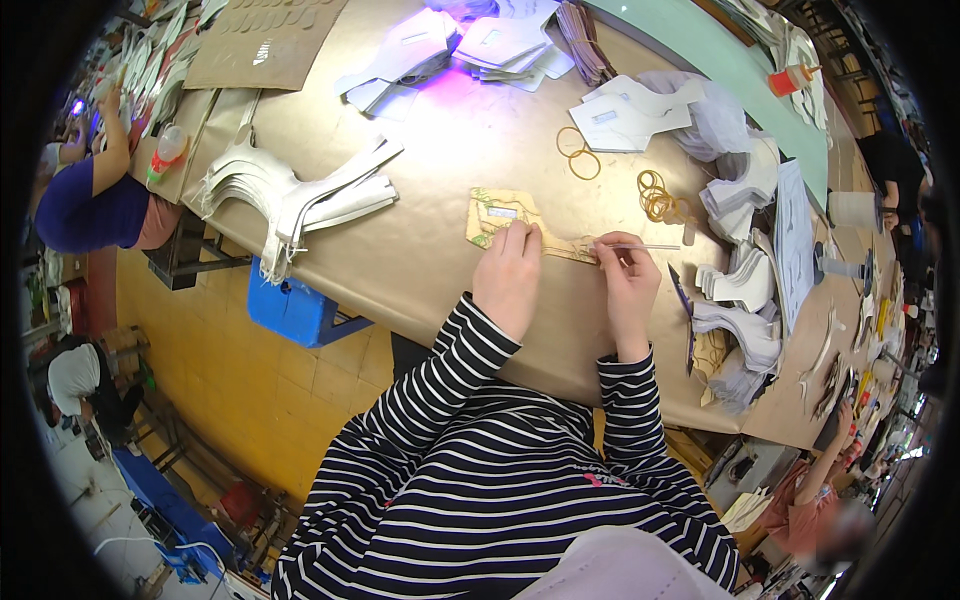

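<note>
— What are my hands doing?

— My left hand (pixel 507 280) lies flat, pressing the tan patterned piece (pixel 515 228) onto the brown table (pixel 420 250). My right hand (pixel 628 285) pinches a thin stick (pixel 640 246). I think a steady press and slow strokes work best.

— Which way does the piece lie?

— Its long side runs left to right. The wide end points left, the thin end at my stick. Farther off lie rubber bands (pixel 660 200).

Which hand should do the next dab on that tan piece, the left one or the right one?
Probably the right hand: it grips the thin stick, tip beside the tan cut-out piece. The left hand lies flat on that piece, pinning it to the table.
</note>
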{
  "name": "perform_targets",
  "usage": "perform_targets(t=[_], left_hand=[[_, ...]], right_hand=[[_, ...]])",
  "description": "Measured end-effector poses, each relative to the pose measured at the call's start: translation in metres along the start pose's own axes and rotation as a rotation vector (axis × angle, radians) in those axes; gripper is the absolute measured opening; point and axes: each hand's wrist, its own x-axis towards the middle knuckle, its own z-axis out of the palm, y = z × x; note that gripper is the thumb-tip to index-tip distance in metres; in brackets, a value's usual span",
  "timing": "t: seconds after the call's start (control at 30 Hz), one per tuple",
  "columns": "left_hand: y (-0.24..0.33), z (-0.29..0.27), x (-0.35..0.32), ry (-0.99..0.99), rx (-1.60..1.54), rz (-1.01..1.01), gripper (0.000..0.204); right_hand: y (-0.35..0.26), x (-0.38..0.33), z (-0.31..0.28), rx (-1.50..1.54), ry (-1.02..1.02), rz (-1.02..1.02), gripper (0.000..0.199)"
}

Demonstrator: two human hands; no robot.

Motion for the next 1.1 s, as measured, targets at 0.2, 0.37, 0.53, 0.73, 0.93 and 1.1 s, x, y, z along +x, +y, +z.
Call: perform_targets(t=[0.2,0.37,0.53,0.73,0.93,1.1], left_hand=[[0.002,-0.002,-0.006,-0.006,0.084,0.120,0.047],[0.002,-0.001,-0.008,0.006,0.077,0.123,0.049],[0.005,0.000,-0.009,0.007,0.074,0.103,0.044],[0.010,0.002,-0.009,-0.015,0.091,0.069,0.041],[0.013,0.000,-0.011,0.014,0.163,0.096,0.042],[0.015,-0.001,-0.013,-0.030,0.172,0.080,0.046]], right_hand=[[-0.001,-0.006,-0.005,-0.031,-0.039,-0.018,0.009],[-0.005,-0.007,0.001,-0.217,-0.060,-0.120,0.010],[-0.007,-0.007,-0.001,-0.350,-0.093,-0.244,0.011],[-0.005,-0.010,-0.005,-0.408,-0.115,-0.284,0.011],[0.000,-0.012,-0.008,-0.206,-0.033,-0.195,0.009],[0.002,-0.012,-0.011,-0.314,-0.091,-0.244,0.008]])
